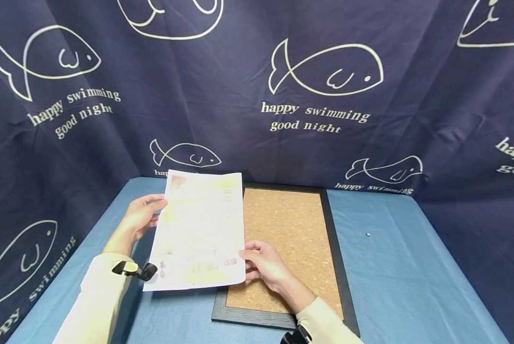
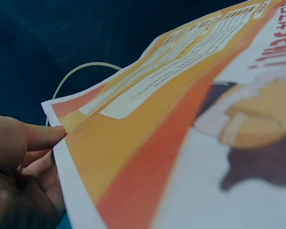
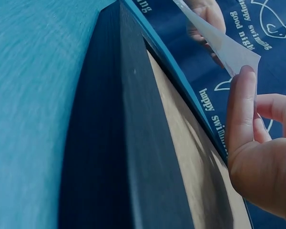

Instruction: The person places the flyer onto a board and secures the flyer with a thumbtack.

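A printed paper sheet (image 1: 198,220) is held up by both hands, its print washed out in the head view. In the left wrist view the sheet (image 2: 133,152) shows orange, yellow and red printing with a cartoon figure. My left hand (image 1: 142,216) pinches its left edge between thumb and fingers. Lower on the right edge, my right hand (image 1: 263,265) pinches the sheet, and the right wrist view shows this hand (image 3: 264,157) with thumb and fingers on either side. Behind the sheet lies a cork board (image 1: 289,234) with a black frame, its left part partly covered.
The board lies on a blue cloth-covered table (image 1: 394,267). A small shiny object, perhaps a pushpin (image 1: 368,234), lies on the cloth right of the board. Dark blue curtains (image 1: 240,71) with fish drawings enclose the back and sides.
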`<state>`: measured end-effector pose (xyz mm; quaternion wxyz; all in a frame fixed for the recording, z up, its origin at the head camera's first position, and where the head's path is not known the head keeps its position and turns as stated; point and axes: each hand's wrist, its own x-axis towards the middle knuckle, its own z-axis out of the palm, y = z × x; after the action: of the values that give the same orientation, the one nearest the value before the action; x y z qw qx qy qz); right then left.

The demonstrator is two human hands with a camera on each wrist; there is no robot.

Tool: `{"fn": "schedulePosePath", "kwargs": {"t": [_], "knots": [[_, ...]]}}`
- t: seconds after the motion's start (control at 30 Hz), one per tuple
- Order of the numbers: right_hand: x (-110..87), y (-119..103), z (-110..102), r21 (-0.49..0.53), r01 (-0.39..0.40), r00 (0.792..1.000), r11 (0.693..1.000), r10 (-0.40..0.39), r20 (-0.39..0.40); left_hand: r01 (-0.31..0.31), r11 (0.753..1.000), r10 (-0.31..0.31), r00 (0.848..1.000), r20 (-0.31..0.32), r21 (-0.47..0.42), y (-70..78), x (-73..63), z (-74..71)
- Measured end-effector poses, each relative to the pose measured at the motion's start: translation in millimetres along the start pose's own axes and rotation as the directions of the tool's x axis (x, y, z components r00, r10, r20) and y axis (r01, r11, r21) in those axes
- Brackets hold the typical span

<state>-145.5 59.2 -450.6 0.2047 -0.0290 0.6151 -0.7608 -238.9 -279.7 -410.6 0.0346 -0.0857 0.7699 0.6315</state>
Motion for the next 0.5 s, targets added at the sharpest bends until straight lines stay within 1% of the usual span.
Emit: {"fn": "schedulePosePath", "kwargs": {"t": [0.2, 0.5], "knots": [[-7.7, -1, -10, -0.013, -0.001, 1.0, 1.0, 0.001, 0.008, 0.006, 0.997, -0.003, 0.999, 0.04, -0.072, -2.3, 0.8, 8.9], [-18.0, -1, -24, -0.019, -0.001, 1.0, 1.0, 0.001, -0.004, 0.024, 0.987, -0.011, 0.996, 0.084, -0.161, -3.6, 1.8, 24.0]]}}
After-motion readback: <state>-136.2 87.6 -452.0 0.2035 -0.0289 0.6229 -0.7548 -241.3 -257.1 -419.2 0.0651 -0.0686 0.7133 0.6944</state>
